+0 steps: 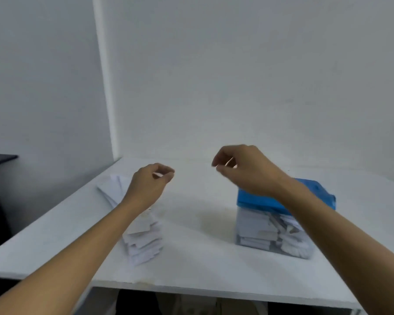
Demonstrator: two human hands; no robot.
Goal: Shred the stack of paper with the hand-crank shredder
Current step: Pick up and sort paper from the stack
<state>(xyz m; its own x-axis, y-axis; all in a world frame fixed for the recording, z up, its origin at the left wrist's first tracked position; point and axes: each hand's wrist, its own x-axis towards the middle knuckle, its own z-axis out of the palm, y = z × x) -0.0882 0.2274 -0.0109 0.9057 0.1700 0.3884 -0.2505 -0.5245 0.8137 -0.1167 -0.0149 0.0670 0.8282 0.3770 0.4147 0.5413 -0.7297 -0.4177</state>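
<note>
Left hand [149, 185] and right hand [243, 169] aloft, both curled.

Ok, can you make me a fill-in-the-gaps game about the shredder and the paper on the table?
1. The shredder has a lid coloured ____.
2. The stack of paper lies to the ____ of the shredder.
3. The shredder's clear bin already holds strips of shredded ____.
4. The table has a top coloured ____.

Missing words: blue; left; paper; white.
</note>
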